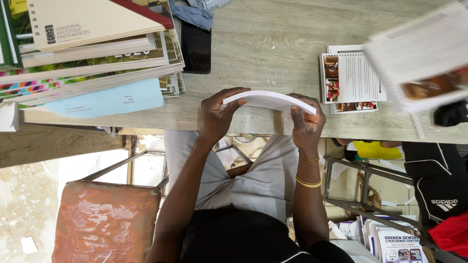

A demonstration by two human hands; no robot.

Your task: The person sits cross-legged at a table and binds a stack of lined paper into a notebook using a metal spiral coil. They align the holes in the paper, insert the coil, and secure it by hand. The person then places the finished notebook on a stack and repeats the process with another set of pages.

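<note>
You are holding a thin booklet (269,101) at the table edge with both hands.
Your left hand (218,115) and right hand (304,122) are pinching its two ends, and it is bending upward, not yet flat or laid down; finished leaflets (352,78) are lying near on the table (273,44), a book pile (92,48) is crowding the left.

Thin white booklet (269,101), few pages thick, printed lines faintly visible on the underside. Held up just off the bench (273,44) near its front edge, bowed into a shallow arch and tilted down to the right. Pinched at both ends: left hand (220,117) on the left edge, right hand (305,125) on the right.
</note>
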